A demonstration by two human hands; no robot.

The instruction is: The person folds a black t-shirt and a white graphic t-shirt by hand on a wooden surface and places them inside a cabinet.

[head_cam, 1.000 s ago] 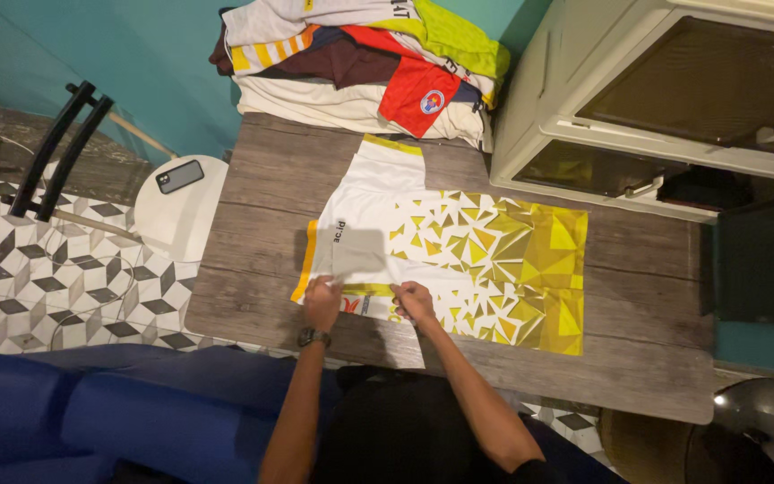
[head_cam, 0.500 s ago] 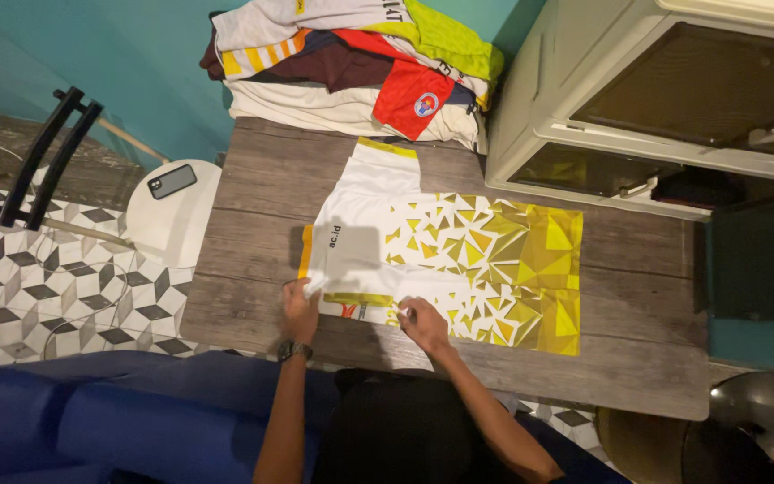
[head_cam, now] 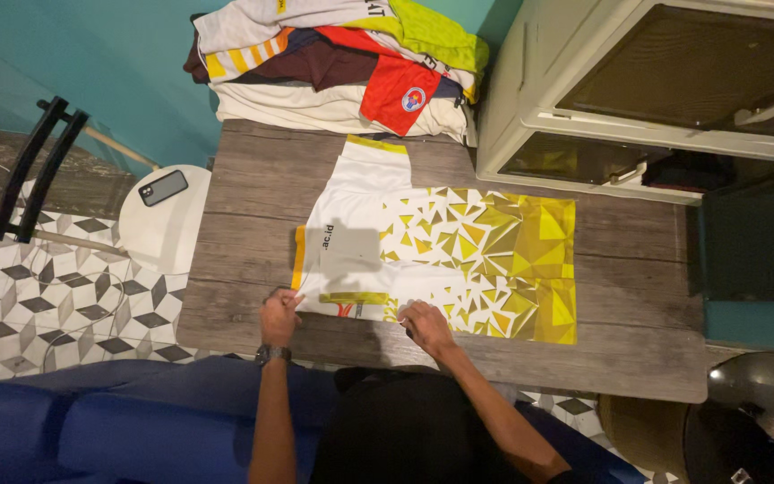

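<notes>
At the near edge of the table (head_cam: 226, 224), the left hand (head_cam: 278, 318) seems to pinch the corner of a white and yellow jersey (head_cam: 432, 246), though its fingers are too small to judge surely, while the right hand (head_cam: 425, 324) presses loosely curled on the jersey's lower hem. Spread flat, the jersey lies across the table's middle. Beyond it sits a pile of clothes (head_cam: 333, 67), with a phone (head_cam: 163, 187) on a round white stool (head_cam: 165, 229) to the left.

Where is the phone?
In the head view the dark phone lies on the round white stool, left of the wooden table, beside the black chair back.
</notes>
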